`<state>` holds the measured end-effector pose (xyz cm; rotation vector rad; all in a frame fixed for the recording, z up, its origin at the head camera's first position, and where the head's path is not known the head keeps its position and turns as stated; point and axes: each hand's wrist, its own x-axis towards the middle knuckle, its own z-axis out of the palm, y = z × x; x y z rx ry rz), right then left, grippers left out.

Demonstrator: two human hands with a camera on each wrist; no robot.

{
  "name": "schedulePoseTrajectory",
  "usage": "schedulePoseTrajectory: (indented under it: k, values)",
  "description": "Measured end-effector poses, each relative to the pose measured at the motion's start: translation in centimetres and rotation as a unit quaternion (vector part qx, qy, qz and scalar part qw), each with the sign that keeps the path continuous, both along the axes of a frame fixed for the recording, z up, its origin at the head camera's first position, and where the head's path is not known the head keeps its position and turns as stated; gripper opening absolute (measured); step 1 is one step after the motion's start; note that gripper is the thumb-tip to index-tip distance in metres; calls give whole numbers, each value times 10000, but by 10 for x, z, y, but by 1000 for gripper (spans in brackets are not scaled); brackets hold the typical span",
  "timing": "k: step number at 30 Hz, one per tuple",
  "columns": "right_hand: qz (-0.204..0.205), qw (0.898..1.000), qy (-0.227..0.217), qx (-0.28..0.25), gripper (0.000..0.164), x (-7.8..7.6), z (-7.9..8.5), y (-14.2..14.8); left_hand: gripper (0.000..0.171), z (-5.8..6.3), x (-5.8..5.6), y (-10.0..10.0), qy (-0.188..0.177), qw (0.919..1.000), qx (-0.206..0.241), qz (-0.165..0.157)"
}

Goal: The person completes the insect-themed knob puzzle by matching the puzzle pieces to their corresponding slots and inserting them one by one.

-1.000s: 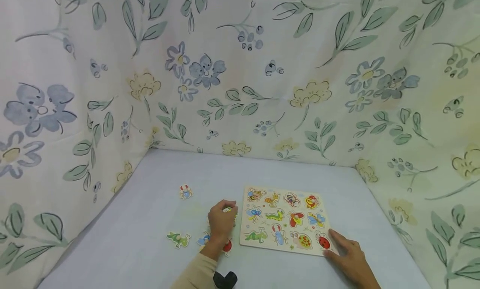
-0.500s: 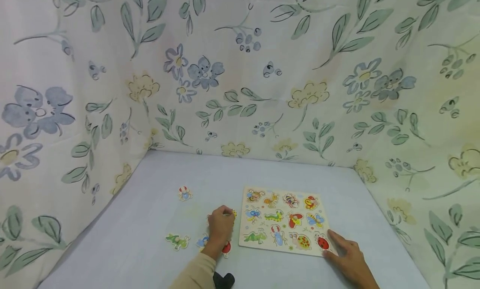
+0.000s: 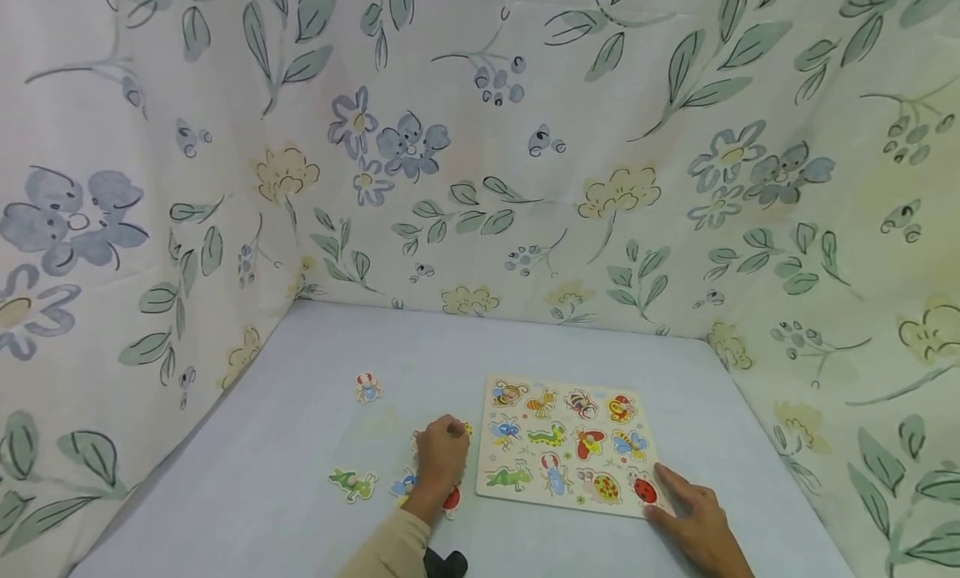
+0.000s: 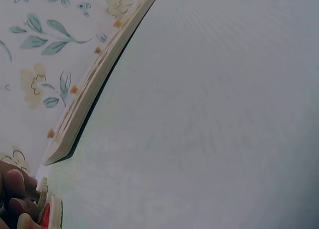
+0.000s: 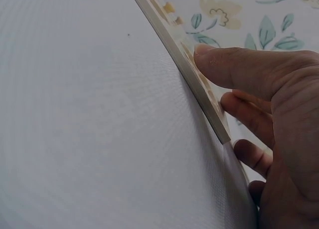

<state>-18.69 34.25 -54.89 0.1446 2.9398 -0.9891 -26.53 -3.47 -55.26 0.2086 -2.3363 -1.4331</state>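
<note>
My left hand (image 3: 441,457) is bent down over a cluster of insect-shaped wooden puzzle pieces, left of the puzzle board (image 3: 566,505). Its curled fingers pinch at a piece with a yellow-spotted edge (image 3: 468,429), partly hidden by the hand. In the left wrist view the fingertips (image 4: 31,181) meet a thin wooden piece (image 4: 44,189), beside a red piece (image 4: 46,216). My right hand (image 3: 697,515) grips the board's near right corner by the ladybug picture. The right wrist view shows the thumb (image 5: 219,67) on the board's top, with other fingers along the edge.
A grasshopper piece (image 3: 352,485) lies left of the cluster, and a beetle piece (image 3: 368,387) farther back. Blue (image 3: 404,483) and red (image 3: 452,500) pieces show beside the left wrist. Small pegs (image 4: 74,89) rise from the board. Floral cloth (image 3: 480,144) closes off the white table.
My left hand has drawn slightly back and down over the cluster, its fingers curling more. The right hand stays on the board's corner.
</note>
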Motion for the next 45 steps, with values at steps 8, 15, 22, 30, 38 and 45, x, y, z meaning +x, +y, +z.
schedulePoseTrajectory:
  k: [8, 15, 22, 30, 38, 45]
  values:
    - [32, 9995, 318, -48, 82, 3, -1, 0, 18, 0, -1, 1, 185, 9993, -243, -200]
    - [34, 9992, 362, -146, 81, 5, 0, -2, 21, 5, -13, -7, 637, 9956, -422, -533]
    - [42, 9994, 332, -101, 82, 5, -1, -1, 19, 8, -23, -16, 377, 9967, -529, -483]
    - [22, 9994, 325, -153, 81, 5, 1, -2, 13, 9, -25, -14, 192, 9979, -545, -300]
    - [33, 9997, 227, -50, 82, 5, -1, -1, 12, 8, -26, -12, -123, 9986, -506, -11]
    - [81, 9991, 426, 23, 80, 4, 0, -1, 14, 10, -29, -9, -246, 9984, -490, 116]
